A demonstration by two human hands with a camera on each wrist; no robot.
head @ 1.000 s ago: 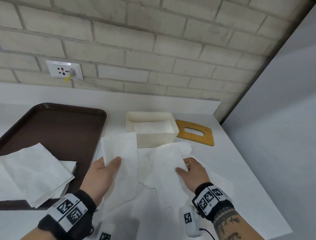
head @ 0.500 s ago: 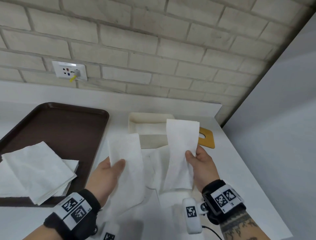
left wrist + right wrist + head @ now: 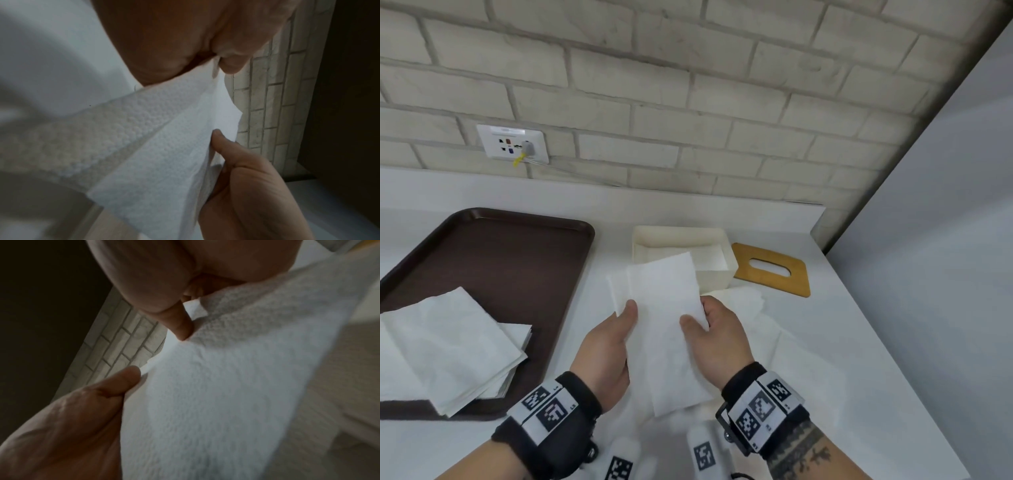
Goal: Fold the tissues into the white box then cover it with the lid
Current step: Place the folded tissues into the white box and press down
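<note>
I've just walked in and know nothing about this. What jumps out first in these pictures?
First, the two hands in the middle: the left hand and right hand together hold a white tissue up above the counter. Just behind it sits an open white box with a tissue already inside, and the wooden lid lies flat to its right. On the left, a brown tray carries a stack of tissues.

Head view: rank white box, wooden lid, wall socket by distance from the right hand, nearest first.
From the right hand:
1. White box, just ahead, behind the held tissue.
2. Wooden lid, ahead and to the right, beside the box.
3. Wall socket, far left on the brick wall.
</note>
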